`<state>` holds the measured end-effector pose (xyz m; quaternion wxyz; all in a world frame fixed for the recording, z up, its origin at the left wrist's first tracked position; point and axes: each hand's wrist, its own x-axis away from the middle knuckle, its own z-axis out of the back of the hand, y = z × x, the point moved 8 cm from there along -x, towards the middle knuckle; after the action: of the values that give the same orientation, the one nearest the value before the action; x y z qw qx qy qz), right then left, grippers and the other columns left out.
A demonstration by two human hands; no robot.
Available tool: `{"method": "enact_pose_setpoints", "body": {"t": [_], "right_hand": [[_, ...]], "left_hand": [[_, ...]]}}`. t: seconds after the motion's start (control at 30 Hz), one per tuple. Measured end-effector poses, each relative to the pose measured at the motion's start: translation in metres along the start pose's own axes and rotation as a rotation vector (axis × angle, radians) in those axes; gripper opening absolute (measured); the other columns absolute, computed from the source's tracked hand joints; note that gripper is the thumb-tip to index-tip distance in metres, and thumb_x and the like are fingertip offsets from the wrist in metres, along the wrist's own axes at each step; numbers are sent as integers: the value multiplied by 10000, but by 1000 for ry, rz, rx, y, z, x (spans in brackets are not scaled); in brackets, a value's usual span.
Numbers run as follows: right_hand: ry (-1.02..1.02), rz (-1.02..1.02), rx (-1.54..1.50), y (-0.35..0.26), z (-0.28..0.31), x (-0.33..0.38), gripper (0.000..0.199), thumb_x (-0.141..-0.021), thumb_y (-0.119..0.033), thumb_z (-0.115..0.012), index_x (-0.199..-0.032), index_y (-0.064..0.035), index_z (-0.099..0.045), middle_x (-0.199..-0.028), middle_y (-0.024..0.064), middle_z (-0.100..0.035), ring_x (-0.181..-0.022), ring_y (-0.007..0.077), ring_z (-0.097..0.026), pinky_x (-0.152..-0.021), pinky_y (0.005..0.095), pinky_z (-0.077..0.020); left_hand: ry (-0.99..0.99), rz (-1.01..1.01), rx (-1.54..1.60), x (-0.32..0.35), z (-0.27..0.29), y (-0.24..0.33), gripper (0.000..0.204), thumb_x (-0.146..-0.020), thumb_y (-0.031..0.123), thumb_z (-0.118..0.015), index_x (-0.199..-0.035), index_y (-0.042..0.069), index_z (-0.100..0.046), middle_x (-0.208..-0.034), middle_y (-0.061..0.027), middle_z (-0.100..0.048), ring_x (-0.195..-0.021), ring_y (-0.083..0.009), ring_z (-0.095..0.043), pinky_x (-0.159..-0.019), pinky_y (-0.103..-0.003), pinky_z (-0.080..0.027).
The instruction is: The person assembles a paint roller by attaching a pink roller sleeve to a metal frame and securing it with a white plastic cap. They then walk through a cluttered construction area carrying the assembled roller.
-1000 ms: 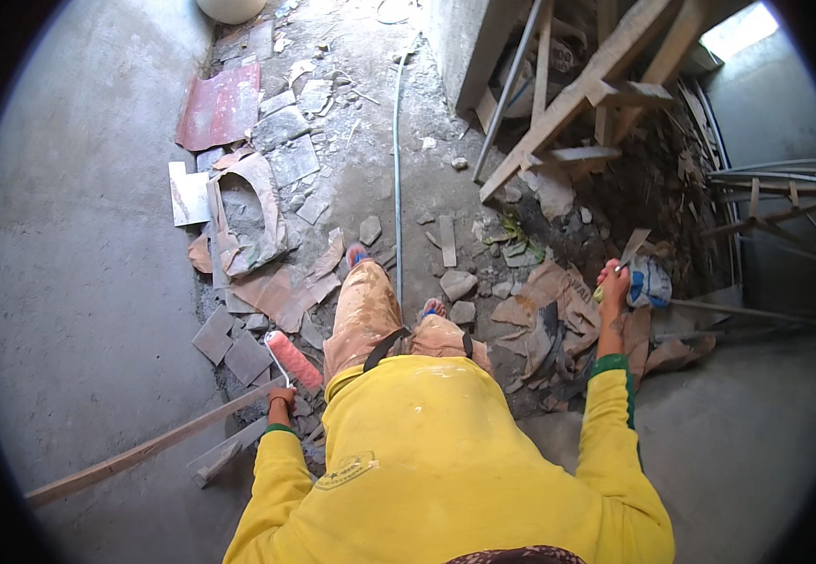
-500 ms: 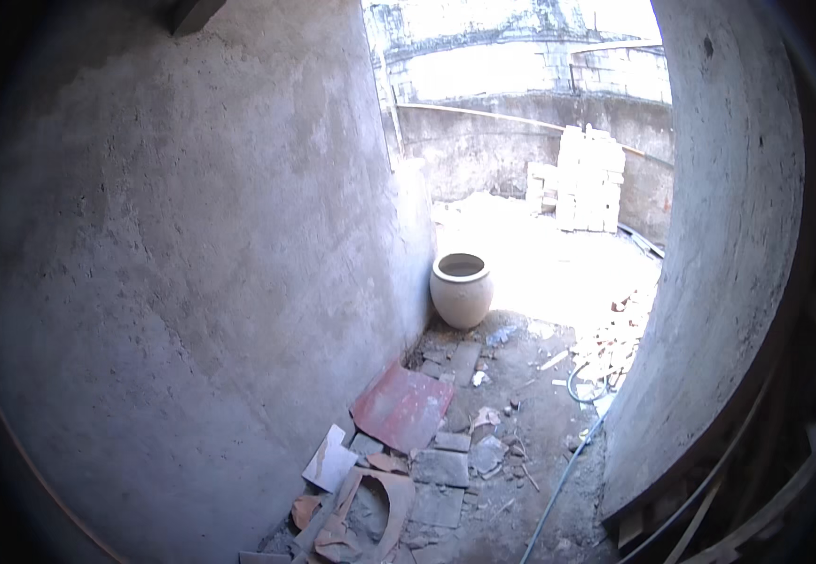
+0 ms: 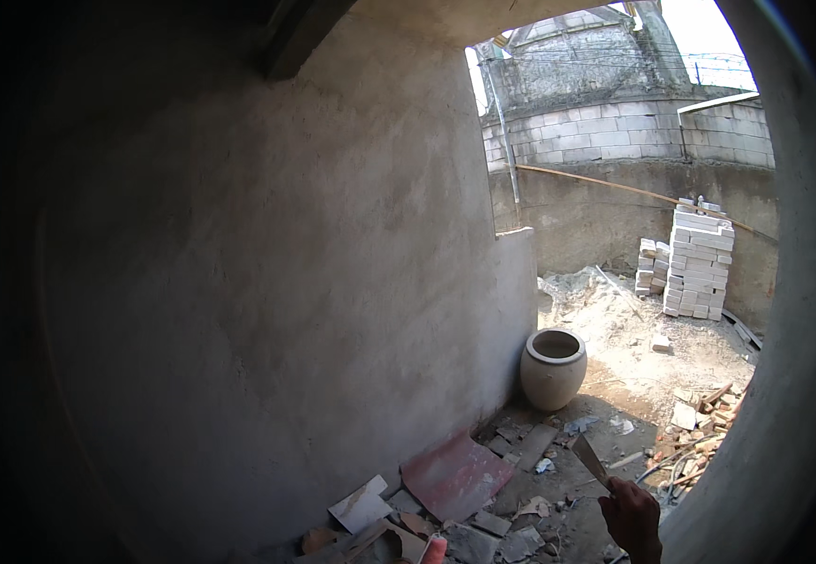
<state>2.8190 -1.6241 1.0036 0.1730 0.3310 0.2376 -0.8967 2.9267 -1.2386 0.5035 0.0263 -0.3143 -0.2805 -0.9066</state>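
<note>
Right hand (image 3: 632, 517) at lower frame edge, fist closed round handle of a trowel (image 3: 589, 460); blade up, over rubble near the pot (image 3: 553, 368). Likely stiff, light; handle grip suits. Left hand out of view.

A plastered wall (image 3: 267, 282) closed off the left side. Broken tiles (image 3: 455, 475) and rubble littered the floor (image 3: 615, 376) along its foot, and a clay pot (image 3: 553, 368) stood at the wall's end. Beyond the pot, sandy ground lay open up to 2 stacks of white bricks (image 3: 695, 263).
</note>
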Motion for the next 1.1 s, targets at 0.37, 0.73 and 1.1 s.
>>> {"method": "enact_pose_setpoints", "body": {"t": [0.37,0.73,1.1], "right_hand": [[-480,-145,-136,182,-44,-55,332,-818,-301,-697,-1076,-111,-610,-826,91,-673,-782,285,-663,-677,406,-501],[203,-739,-241,529,-202,-29,324,-915,-344,-595,-993,-30,-603,-690,166,-614,-623,307,-618,-572,392,-457],[-749,-2214,-289,601,-385,425,359,-897,-303,-607,-939,53,-630,-777,165,-636,-618,247,-616,-509,413,-481]], "left_hand": [[-135,568,208,47,-214,-89,273,-832,325,-640,-884,64,-701,-783,-104,-674,-771,-230,-627,-767,-427,-473],[-322,1033,343,72,-290,-90,357,-846,360,-640,-928,16,-685,-790,-128,-679,-730,-244,-640,-720,-429,-488],[-249,874,-50,-254,-86,-42,423,-859,345,-658,-872,-78,-645,-654,-152,-645,-486,-258,-608,-457,-398,-469]]}}
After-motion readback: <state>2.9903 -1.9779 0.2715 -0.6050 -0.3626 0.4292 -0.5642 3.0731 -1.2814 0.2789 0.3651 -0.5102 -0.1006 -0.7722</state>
